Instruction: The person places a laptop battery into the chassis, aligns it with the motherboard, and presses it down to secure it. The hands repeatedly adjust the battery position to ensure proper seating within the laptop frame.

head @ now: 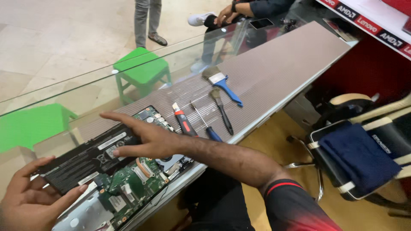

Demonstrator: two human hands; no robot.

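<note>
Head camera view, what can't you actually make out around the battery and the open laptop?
- Open laptop: its near end is cut off by the bottom edge; the black battery covers part of the board.
- Battery's left end: hidden under the left hand.
- Battery's right end: covered by the right hand.
- Screwdriver: the right forearm hides the end of its handle.

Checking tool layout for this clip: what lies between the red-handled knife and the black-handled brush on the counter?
In the head view, a blue-handled screwdriver lies between the red-handled knife and the black-handled brush, apart from both, on the ribbed mat.
</note>
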